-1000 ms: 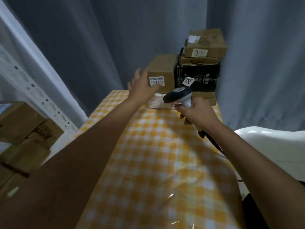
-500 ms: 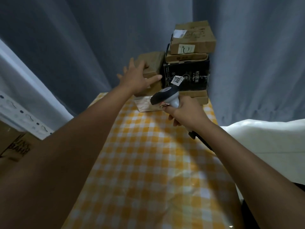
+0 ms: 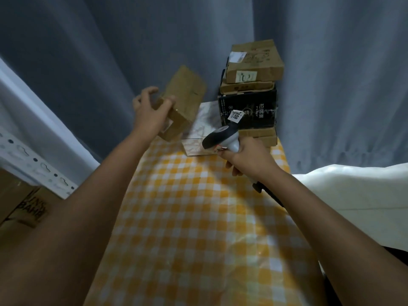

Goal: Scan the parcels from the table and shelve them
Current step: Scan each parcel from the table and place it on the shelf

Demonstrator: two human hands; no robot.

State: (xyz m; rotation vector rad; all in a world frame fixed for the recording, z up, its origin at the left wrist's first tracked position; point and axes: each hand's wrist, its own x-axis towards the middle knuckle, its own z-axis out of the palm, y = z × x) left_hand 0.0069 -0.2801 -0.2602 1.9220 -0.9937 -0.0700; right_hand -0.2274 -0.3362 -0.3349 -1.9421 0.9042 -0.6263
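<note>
Gripping a tilted brown cardboard parcel (image 3: 183,100) lifted above the yellow-and-white checked tablecloth (image 3: 198,217), the left hand (image 3: 150,115) curls round its near end, while the right hand (image 3: 247,157) clasps a grey-and-black handheld scanner (image 3: 223,138) just before the stack of boxes (image 3: 249,91) at the table's far end.

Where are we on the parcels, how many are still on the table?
Done: brown boxes already sit by the white shelf rail at left. In hand: the left hand grips a tilted brown cardboard parcel, the right hand holds the grey-and-white handheld scanner. Left: the white marbled box and a stack of about five, including the black printed box, on the yellow checked tablecloth.
</note>
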